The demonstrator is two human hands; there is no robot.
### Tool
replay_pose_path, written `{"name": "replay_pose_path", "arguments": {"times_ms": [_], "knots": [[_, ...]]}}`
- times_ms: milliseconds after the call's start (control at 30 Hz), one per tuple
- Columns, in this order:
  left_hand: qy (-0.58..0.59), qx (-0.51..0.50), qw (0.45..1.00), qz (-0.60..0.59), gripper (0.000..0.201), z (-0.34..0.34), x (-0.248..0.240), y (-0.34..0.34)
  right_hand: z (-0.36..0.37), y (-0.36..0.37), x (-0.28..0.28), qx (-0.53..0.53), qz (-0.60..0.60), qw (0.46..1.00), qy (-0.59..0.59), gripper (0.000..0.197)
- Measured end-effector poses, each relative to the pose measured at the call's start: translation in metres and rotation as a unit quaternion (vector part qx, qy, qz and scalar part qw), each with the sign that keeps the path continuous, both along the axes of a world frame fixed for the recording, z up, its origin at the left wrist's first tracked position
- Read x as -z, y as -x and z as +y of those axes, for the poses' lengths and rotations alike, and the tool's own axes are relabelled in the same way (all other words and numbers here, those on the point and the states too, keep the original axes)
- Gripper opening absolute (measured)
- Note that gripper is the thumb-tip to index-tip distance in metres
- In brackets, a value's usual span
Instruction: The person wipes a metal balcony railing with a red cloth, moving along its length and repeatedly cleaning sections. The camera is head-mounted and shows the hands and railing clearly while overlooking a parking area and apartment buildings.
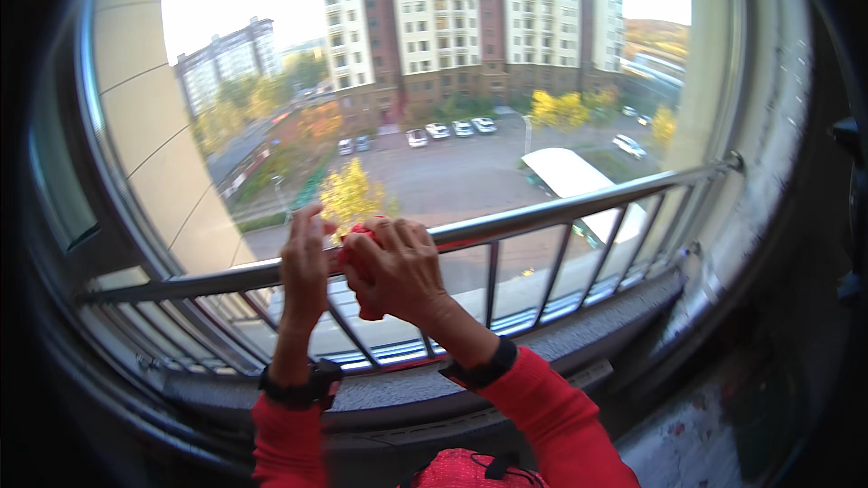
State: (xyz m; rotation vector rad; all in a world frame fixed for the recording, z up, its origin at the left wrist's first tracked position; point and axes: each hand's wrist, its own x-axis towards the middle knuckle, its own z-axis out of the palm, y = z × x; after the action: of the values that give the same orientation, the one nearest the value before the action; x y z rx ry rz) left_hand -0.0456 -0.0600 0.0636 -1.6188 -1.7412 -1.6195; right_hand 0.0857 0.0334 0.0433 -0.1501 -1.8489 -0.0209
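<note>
A crumpled red cloth (355,258) is bunched in my right hand (403,264), whose fingers are wrapped over it at the metal handrail (542,213). Part of the cloth hangs below the palm, against the rail. My left hand (306,264) is raised just left of it, fingers stretched upward and the thumb side toward the cloth. Whether its fingertips touch the cloth or the rail I cannot tell. Dark bands circle both wrists, below which red sleeves begin.
Vertical metal bars (491,285) run from the handrail down toward a grey stone sill (570,343). Window glass stands beyond, with a parking lot (434,176) and tall buildings far below and outside. A tiled wall (158,117) rises outside at left.
</note>
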Motion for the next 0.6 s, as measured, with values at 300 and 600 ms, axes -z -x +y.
{"name": "replay_pose_path", "arguments": {"times_ms": [300, 600], "knots": [[0.096, -0.123, 0.958, 0.243, 0.029, 0.023, 0.005, -0.045, 0.110, -0.127, 0.018, 0.151, -0.003, 0.989, 0.000, 0.025], [0.195, -0.104, 0.915, 0.338, 0.047, 0.090, 0.001, -0.116, 0.170, -0.213, 0.009, 0.279, 0.042, 0.958, 0.050, 0.015]]}}
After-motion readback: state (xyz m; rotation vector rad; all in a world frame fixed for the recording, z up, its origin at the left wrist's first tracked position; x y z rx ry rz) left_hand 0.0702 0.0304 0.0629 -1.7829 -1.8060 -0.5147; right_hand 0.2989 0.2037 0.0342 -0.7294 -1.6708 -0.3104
